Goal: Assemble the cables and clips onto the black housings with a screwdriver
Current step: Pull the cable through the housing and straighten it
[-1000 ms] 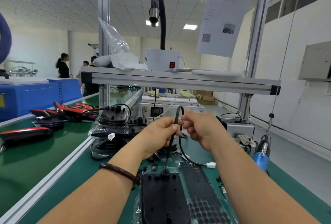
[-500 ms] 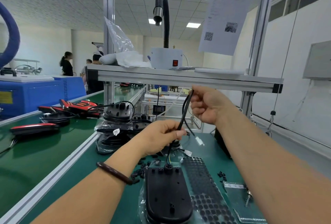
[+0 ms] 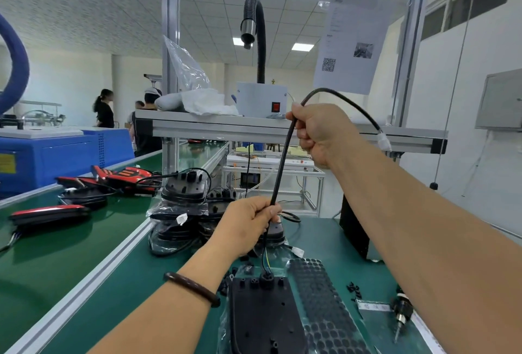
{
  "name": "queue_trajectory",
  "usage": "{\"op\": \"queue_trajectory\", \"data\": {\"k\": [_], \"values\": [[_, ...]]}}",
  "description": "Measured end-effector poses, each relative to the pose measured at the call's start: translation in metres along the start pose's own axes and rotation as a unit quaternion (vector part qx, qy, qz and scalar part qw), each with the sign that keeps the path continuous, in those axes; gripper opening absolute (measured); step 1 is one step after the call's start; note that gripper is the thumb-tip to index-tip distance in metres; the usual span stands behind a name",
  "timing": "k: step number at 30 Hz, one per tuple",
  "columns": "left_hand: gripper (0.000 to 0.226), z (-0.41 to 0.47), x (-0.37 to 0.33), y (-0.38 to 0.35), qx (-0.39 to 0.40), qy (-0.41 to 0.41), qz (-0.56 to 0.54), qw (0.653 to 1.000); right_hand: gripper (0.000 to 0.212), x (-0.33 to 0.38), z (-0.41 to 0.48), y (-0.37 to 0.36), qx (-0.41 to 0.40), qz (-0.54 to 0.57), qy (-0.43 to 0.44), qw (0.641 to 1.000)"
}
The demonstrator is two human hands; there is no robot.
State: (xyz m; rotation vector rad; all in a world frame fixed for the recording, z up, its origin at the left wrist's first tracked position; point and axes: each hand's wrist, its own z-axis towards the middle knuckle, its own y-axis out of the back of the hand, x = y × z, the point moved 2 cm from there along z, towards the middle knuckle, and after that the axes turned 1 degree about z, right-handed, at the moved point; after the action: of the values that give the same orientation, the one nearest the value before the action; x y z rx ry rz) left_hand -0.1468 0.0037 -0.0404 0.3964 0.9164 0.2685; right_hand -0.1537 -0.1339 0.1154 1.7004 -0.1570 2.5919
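Higher now, my right hand (image 3: 319, 133) grips the cable (image 3: 282, 161); left hand (image 3: 248, 223) pinches it low above the black housing (image 3: 265, 317) on the desk (image 3: 127, 283). Threaded in; clipping, screwing left, I reckon.

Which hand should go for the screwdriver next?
Right, probably. The screwdriver lies low on the right, beside the right forearm. The left hand pinches the cable low, just above the housing, and could steady it; the right hand grips the cable high and need only let go.
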Motion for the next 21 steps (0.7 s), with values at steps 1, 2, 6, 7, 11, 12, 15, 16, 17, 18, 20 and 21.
{"op": "queue_trajectory", "data": {"k": [1,2,6,7,11,12,15,16,17,18,20,21], "values": [[0.025,0.000,0.002,-0.002,-0.007,0.004,-0.001,1.000,0.029,0.000,-0.001,-0.001,-0.007,-0.019,0.023,1.000],[0.024,-0.001,0.005,-0.003,-0.013,0.007,-0.004,1.000,0.028,0.000,-0.001,-0.002,-0.012,-0.031,0.044,0.998],[0.019,-0.003,0.018,-0.009,-0.031,0.008,0.002,0.999,0.026,0.000,0.000,0.000,-0.027,-0.013,0.087,0.996],[0.019,-0.002,0.020,-0.010,-0.036,0.008,0.001,0.999,0.025,0.000,0.002,0.001,-0.024,0.005,0.089,0.996],[0.019,0.001,0.032,-0.012,-0.038,0.009,-0.014,0.999,0.025,0.014,0.017,0.019,-0.029,0.090,0.069,0.993],[0.019,0.001,0.037,-0.012,-0.041,0.015,-0.012,0.999,0.025,0.021,0.023,0.027,-0.043,0.111,0.067,0.991],[0.022,0.001,0.059,-0.010,-0.039,0.039,-0.009,0.998,0.030,0.041,0.040,0.047,-0.091,0.149,0.062,0.983],[0.023,0.001,0.064,-0.010,-0.035,0.051,-0.008,0.998,0.032,0.046,0.044,0.052,-0.103,0.151,0.059,0.981],[0.023,0.003,0.067,-0.010,-0.035,0.067,-0.012,0.997,0.031,0.052,0.048,0.055,-0.115,0.151,0.056,0.980],[0.024,0.004,0.070,-0.010,-0.043,0.088,-0.025,0.995,0.028,0.057,0.051,0.058,-0.125,0.152,0.053,0.979],[0.024,0.006,0.077,-0.008,-0.075,0.135,-0.073,0.985,0.021,0.063,0.056,0.064,-0.138,0.160,0.048,0.976],[0.024,0.006,0.080,-0.008,-0.091,0.157,-0.098,0.979,0.020,0.063,0.057,0.066,-0.137,0.163,0.047,0.976]]}}
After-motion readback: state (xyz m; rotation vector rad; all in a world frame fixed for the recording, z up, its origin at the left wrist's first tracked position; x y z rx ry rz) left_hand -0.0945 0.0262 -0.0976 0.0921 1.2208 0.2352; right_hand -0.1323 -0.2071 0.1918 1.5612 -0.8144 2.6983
